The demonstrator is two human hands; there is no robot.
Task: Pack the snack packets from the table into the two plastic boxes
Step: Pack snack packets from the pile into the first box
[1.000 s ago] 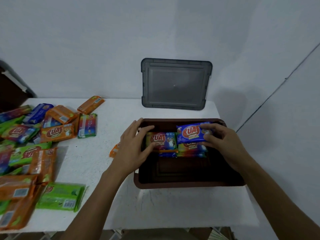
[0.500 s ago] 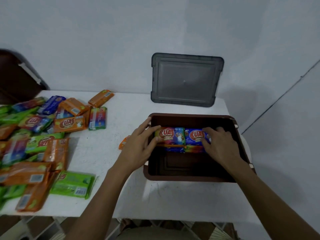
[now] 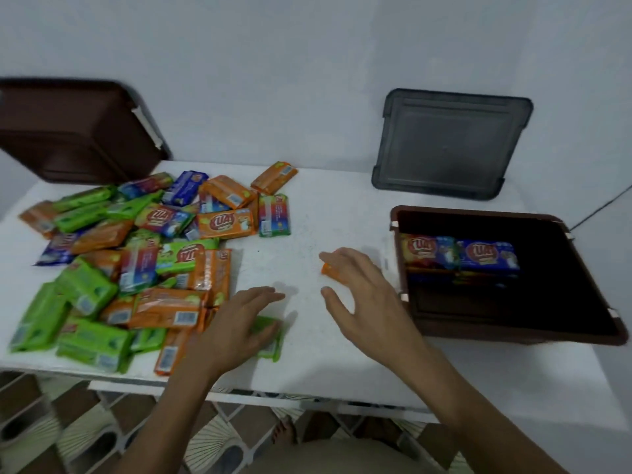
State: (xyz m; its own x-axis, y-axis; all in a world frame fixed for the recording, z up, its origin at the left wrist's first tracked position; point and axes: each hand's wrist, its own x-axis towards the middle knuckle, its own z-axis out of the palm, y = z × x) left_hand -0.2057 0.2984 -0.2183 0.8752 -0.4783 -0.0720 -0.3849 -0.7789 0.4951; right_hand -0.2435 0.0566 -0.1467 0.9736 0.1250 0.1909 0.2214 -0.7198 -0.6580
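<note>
A pile of green, orange and blue snack packets [image 3: 136,254] covers the left half of the white table [image 3: 328,206]. The open brown plastic box [image 3: 513,333] stands at the right, with packets stacked at its back wall, a red and blue one [image 3: 427,249] and a blue one [image 3: 485,254] on top. My left hand [image 3: 239,323] lies flat, fingers spread, on a green packet [image 3: 270,343] at the pile's near right edge. My right hand [image 3: 362,295] hovers with fingers apart over a small orange packet [image 3: 330,270] just left of the box.
A second brown box [image 3: 75,131] leans at the back left behind the pile. A grey lid [image 3: 451,145] leans on the wall behind the open box. The table's front edge is close to my body; tiled floor shows below.
Both hands have left the box and moved left onto the table. The blue packet stays in the box beside the other one. The view has swung left.
</note>
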